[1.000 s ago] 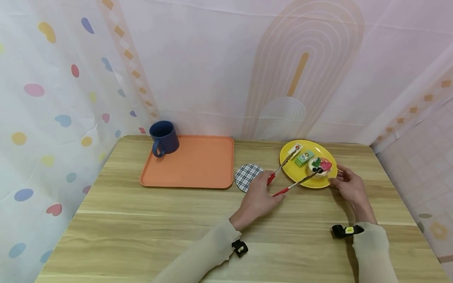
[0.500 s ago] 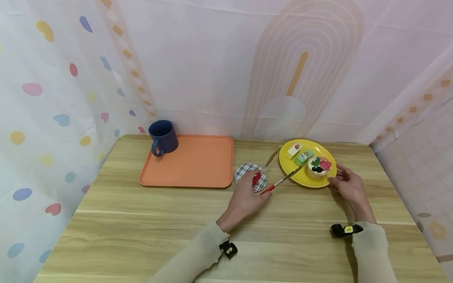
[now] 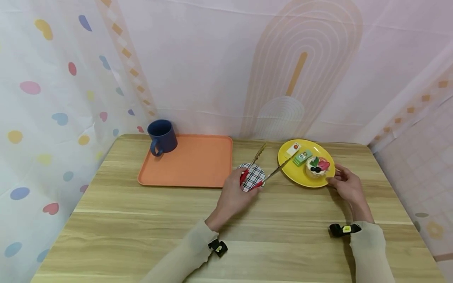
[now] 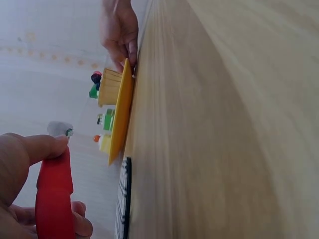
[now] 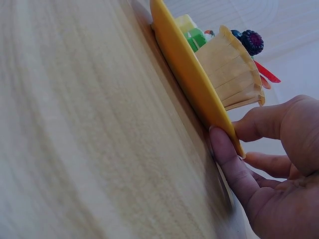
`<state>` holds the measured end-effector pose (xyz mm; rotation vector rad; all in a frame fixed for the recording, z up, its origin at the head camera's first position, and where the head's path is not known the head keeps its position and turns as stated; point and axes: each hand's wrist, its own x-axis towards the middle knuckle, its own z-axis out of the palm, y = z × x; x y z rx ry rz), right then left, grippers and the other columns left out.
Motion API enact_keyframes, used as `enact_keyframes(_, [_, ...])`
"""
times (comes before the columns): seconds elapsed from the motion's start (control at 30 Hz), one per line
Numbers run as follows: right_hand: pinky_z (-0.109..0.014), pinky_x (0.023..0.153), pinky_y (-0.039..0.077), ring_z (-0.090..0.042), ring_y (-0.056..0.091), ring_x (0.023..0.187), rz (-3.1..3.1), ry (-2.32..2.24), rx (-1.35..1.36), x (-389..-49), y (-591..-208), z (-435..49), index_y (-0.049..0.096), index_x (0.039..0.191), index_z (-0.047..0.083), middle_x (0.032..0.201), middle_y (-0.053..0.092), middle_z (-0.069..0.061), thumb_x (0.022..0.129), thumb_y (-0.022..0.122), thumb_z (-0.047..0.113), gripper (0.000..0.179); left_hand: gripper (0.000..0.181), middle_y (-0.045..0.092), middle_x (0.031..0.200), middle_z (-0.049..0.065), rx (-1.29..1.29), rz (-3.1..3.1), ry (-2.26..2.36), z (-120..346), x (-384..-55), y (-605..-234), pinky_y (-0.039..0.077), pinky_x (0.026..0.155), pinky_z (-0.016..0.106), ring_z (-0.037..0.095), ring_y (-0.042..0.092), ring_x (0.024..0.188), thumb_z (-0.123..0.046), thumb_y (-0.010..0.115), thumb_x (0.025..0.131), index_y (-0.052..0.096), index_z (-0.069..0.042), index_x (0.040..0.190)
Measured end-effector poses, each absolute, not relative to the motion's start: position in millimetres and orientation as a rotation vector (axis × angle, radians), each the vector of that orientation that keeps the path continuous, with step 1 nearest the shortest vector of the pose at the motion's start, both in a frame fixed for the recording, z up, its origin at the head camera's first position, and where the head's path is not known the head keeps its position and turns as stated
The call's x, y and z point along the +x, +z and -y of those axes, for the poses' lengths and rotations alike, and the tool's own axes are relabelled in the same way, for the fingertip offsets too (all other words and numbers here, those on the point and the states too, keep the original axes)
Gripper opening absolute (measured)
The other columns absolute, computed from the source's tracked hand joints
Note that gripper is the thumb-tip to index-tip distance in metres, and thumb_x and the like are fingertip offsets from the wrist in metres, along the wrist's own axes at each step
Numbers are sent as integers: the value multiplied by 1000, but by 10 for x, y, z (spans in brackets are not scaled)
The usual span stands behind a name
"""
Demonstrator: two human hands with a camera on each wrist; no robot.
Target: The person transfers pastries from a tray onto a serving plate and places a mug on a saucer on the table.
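Observation:
My left hand (image 3: 233, 194) grips a pair of tongs (image 3: 255, 158) by the red handles. The tong arms are spread with nothing between them, and they extend above a round checked coaster (image 3: 255, 175). In the head view one tip overlaps the yellow plate (image 3: 294, 171). At the plate's right rim my right hand (image 3: 348, 186) pinches the edge; the right wrist view has the thumb (image 5: 227, 149) below it. On the plate sit a fruit-topped tart (image 3: 316, 169), a small green box (image 3: 302, 157) and a small pale yellow-and-white box (image 3: 293, 149).
An orange tray (image 3: 198, 163) lies left of the coaster. A dark blue mug (image 3: 166, 141) stands on the tray's back left corner. Patterned cloth (image 3: 205, 78) hangs behind the wooden table (image 3: 159, 220).
My left hand has drawn the tongs leftward, away from the two small boxes and the tart. The right hand stays at the plate rim, and the plate's contents look unchanged.

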<state>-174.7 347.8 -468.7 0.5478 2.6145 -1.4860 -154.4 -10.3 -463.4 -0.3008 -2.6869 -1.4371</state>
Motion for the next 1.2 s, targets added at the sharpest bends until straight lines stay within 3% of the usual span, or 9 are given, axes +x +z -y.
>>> enact_keyframes(0.2, [-9,75,50,-15,52,114,-2618,-1483,550,-1754,-4700,-3469,26,162,5,150,46,-24,100,62,11,72,69,65,129,17,-294,2667,-1419,194,-1551,-4648,55,95,45,31,64,116,-30,87,80,57,0,135])
enact_keyframes(0.4, [-8,74,49,-20,51,118,-2623,-1472,560,-1763,-4696,-3469,26,162,4,150,45,-25,100,62,12,71,67,67,123,18,-288,2651,-1425,275,-1552,-4654,56,91,42,29,65,107,-27,86,80,58,1,134])
enact_keyframes(0.63, [-8,74,50,-19,51,116,-2619,-1478,571,-1767,-4689,-3460,27,161,4,150,45,-25,100,62,11,71,62,65,98,15,-256,2647,-1443,386,-1567,-4667,46,62,25,16,56,72,-27,85,82,59,0,131])
enact_keyframes(0.87, [-9,73,50,-18,51,114,-2623,-1477,581,-1763,-4695,-3471,27,161,4,149,46,-25,99,63,11,72,45,57,83,14,-233,2620,-1438,508,-1582,-4661,38,62,29,17,48,70,-28,87,82,59,0,103])
enact_keyframes(1.07, [-8,73,50,-19,51,115,-2625,-1469,589,-1750,-4695,-3480,27,161,5,149,46,-25,99,63,11,72,52,61,90,14,-176,2617,-1453,604,-1568,-4675,41,65,31,23,54,78,-29,88,81,61,0,115])
enact_keyframes(1.2, [-9,73,50,-17,51,114,-2626,-1475,587,-1745,-4699,-3486,27,161,5,148,46,-24,99,63,11,72,58,63,93,13,-134,2616,-1462,660,-1558,-4677,44,62,30,20,54,75,-30,88,81,61,0,123])
